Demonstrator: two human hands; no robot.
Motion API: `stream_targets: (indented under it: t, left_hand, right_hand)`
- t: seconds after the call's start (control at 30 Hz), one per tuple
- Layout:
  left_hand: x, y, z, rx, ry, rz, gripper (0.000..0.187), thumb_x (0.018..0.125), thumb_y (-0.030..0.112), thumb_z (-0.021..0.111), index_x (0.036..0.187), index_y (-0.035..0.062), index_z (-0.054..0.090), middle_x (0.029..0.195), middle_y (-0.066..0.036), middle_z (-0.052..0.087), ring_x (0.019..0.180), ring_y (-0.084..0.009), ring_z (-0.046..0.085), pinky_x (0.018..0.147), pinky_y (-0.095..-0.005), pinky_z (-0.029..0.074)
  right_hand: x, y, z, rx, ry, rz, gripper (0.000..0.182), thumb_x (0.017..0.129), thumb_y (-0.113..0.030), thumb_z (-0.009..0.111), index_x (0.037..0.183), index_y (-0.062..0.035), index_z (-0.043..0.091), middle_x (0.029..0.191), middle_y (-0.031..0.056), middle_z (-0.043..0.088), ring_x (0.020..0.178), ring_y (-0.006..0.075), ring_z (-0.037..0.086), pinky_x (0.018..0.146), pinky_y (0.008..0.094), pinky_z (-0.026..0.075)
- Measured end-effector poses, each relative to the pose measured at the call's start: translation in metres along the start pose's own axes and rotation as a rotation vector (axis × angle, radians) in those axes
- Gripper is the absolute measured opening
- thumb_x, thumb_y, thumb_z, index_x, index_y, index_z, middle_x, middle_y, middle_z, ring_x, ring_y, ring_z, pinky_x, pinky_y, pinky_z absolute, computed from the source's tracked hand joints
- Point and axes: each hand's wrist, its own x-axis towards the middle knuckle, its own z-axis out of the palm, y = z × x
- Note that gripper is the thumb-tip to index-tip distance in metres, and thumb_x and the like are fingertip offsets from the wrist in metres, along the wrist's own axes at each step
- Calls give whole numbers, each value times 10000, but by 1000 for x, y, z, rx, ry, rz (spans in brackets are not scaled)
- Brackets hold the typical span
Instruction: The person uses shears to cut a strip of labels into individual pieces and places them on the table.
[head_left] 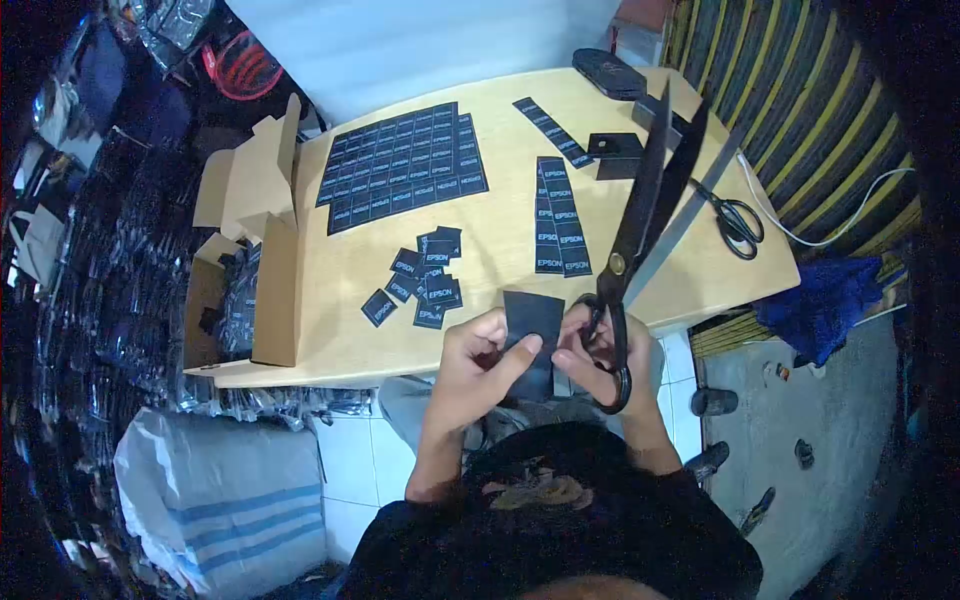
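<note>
My left hand (485,365) pinches a plain black strip (533,325), its thumb lying across the face. In my right hand (608,360) are large black scissors (640,220), fingers through the handles, blades parted and pointing up and away. My right fingertips are beside the strip's right edge; whether they touch it is hard to tell. Two long EPSON label strips (562,220) lie on the table (350,350) just beyond. Left of them is a loose pile of cut EPSON labels (435,260). Uncut EPSON sheets (400,160) lie behind the pile.
An open cardboard box (277,290) with dark labels stands at the table's left. Smaller scissors (738,225), a metal ruler (685,215), another label strip (553,132) and a black case (610,75) are at the right. A white sack (225,490) stands on the floor.
</note>
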Motion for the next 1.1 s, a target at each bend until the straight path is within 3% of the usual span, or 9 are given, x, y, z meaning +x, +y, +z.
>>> stream_targets:
  t: [0.1,0.2,0.23,0.27,0.37,0.47,0.6,0.63,1.1]
  left_hand:
    - [0,-4,-3,25,26,-7,98,846,58,605,912,-14,599,709,47,552,595,14,427,485,-160,304]
    - [0,-10,-6,129,95,74,74,845,71,613,841,4,582,651,60,495,556,19,385,457,-161,280]
    - [1,-9,-5,151,197,108,80,845,76,615,823,12,574,635,67,476,546,20,373,449,-162,269]
    - [2,-7,-4,173,301,143,91,845,82,618,805,19,565,620,74,458,535,21,361,441,-162,258]
    - [9,8,8,76,385,213,68,846,70,610,832,17,568,640,61,494,544,21,390,451,-153,285]
    - [15,10,11,58,431,231,64,844,46,598,865,0,559,673,38,530,559,17,419,461,-149,314]
    - [19,9,15,90,450,311,92,837,33,603,895,-14,550,693,28,534,558,13,408,459,-154,304]
    - [20,8,16,104,453,332,90,839,39,603,889,-12,549,686,32,526,555,13,402,456,-156,297]
    - [19,15,21,210,561,369,115,840,54,613,796,23,511,611,57,474,519,18,389,435,-168,280]
  right_hand:
    - [0,-3,1,2,-22,62,224,695,6,695,882,-13,573,638,-58,468,521,10,373,472,174,269]
    - [-7,6,-1,0,-6,36,200,707,-40,692,856,-27,558,626,-67,451,519,7,366,480,173,261]
    - [-12,11,-6,104,-72,112,284,722,-198,709,873,-39,528,657,-63,422,560,16,356,515,179,270]
    - [-16,15,-6,102,-75,111,284,722,-198,709,873,-39,528,657,-63,422,560,16,356,515,179,270]
    - [-34,38,-11,100,-209,109,578,699,-517,682,961,-46,473,722,-41,358,634,55,331,560,215,285]
    - [-38,20,0,41,-193,164,692,681,-640,651,918,-15,471,690,-39,365,608,56,346,540,208,267]
    - [-46,28,3,38,-282,228,707,668,-604,686,987,-12,469,707,-42,352,616,60,335,543,217,264]
    - [-45,24,2,71,-308,237,491,671,-289,752,975,-21,475,724,-14,388,631,95,361,585,232,329]
    - [-44,24,6,33,-352,273,538,650,-292,786,986,-5,479,743,-15,407,657,91,391,604,239,359]
